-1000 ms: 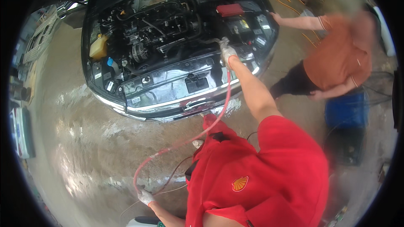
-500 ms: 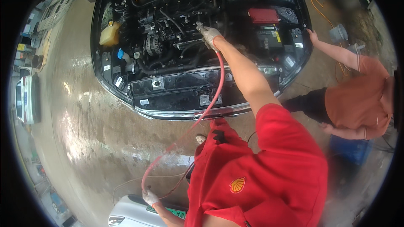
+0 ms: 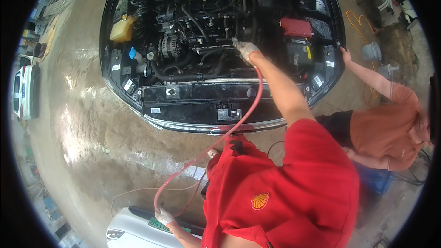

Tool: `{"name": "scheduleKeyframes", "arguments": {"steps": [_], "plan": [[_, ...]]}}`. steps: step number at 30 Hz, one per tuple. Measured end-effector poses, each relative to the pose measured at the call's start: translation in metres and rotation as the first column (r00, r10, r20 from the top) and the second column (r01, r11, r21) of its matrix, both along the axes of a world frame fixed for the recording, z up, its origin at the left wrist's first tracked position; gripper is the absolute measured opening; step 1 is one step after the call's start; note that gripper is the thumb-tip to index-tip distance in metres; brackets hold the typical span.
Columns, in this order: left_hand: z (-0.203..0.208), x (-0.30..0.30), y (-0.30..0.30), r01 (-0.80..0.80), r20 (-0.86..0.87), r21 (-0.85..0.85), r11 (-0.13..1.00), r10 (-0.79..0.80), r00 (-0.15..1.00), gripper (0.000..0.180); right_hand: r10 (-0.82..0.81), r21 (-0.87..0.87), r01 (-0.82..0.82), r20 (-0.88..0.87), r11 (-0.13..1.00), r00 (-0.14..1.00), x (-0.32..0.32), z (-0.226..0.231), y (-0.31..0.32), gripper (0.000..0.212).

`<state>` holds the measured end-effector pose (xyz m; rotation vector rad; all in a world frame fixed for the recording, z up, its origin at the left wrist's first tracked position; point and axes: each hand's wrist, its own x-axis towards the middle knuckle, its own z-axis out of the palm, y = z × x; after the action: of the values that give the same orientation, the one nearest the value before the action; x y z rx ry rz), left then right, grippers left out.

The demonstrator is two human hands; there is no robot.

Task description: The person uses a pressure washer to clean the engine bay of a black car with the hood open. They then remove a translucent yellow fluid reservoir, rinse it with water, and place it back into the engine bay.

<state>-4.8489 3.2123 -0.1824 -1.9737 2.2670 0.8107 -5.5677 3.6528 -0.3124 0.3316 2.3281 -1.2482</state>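
My gloved right hand (image 3: 248, 52) is closed round a hose nozzle over the front right part of the engine (image 3: 202, 23), its short metallic tip pointing up and left. Most of the nozzle is hidden in my fingers. From below that hand a red hose (image 3: 260, 87) curves down across the front of the car to my left hand. Down at the lower left my left hand (image 3: 164, 216), also gloved, is closed round the hose, well away from the engine bay. The hose bends sharply there and runs back toward my body.
A person in an orange shirt (image 3: 376, 131) stands at the right, one hand on the fender edge (image 3: 340, 50). A white car (image 3: 133, 229) is close behind me. Near the person are a grey bucket (image 3: 371, 51) and an orange hose (image 3: 356, 20). The concrete floor (image 3: 87, 110) looks wet.
My right hand and the nozzle have shifted right and slightly toward me over the engine. My left hand stays on the hose. The view has moved slightly.
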Motion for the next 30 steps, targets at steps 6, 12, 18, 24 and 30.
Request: {"name": "scheduleKeyframes", "arguments": {"steps": [6, 12, 18, 24, 30], "plan": [[-0.015, -0.013, 0.012, 0.106, -0.134, 0.000, 0.994, -0.105, 0.985, 0.039, -0.180, -0.058, 0.177, -0.058, 0.983, 0.982, -0.035, 0.006, 0.044, 0.061], [-0.013, -0.028, 0.015, 0.176, -0.083, 0.003, 0.984, -0.175, 0.981, 0.036, -0.018, -0.033, 0.020, 0.038, 0.999, 0.999, -0.068, 0.015, 0.048, 0.046], [-0.009, -0.051, 0.026, 0.158, -0.146, 0.052, 0.986, -0.149, 0.978, 0.030, -0.029, 0.109, 0.052, -0.205, 0.993, 0.978, -0.104, 0.013, 0.041, 0.055], [-0.012, -0.055, 0.036, 0.154, -0.171, 0.089, 0.984, -0.137, 0.976, 0.032, -0.028, 0.204, 0.071, -0.204, 0.976, 0.978, -0.114, 0.001, 0.056, 0.053], [-0.017, -0.053, 0.041, 0.081, -0.118, 0.123, 0.989, -0.067, 0.991, 0.033, -0.073, 0.053, 0.067, 0.130, 0.996, 0.989, -0.055, 0.012, 0.064, 0.037]]}}
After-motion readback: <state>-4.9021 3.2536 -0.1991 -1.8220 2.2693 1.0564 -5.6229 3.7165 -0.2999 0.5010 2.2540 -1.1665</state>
